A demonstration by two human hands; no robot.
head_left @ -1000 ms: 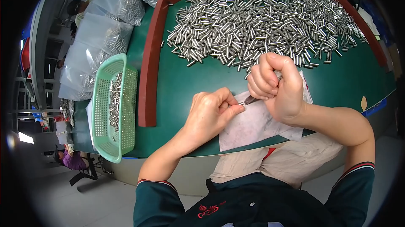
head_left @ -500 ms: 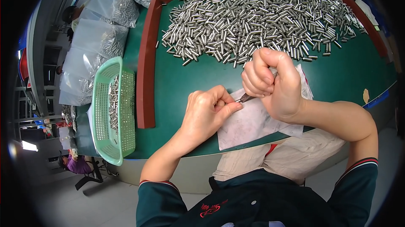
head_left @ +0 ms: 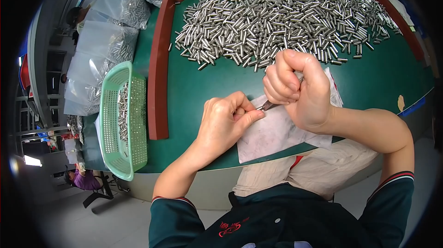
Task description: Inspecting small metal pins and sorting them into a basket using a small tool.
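Note:
Between thumb and bent fingers, my left hand [head_left: 224, 121] pinches a small metal pin [head_left: 260, 109], mostly covered by the fingertips. My right hand [head_left: 302, 91] is closed in a fist around a dark metal tool [head_left: 269, 105] with a narrow tip; its handle is hidden in the palm, so its exact kind does not show. The tip meets the pin at the left fingertips. Under both hands a stained white cloth [head_left: 265, 139] lies at the table's near edge. Beyond them spreads a big heap of shiny metal pins [head_left: 281, 17].
A green table [head_left: 198, 84] carries red-brown border strips [head_left: 160, 77]. Left of the strip stands a light green plastic basket [head_left: 140, 132] with metal pins inside. Clear bags [head_left: 99, 42] of pins line the far left. A person in purple [head_left: 86, 180] sits in the left background.
Both hands keep their grip and nearly the same place, tool tip still at the pin. The whole view has shifted very slightly.

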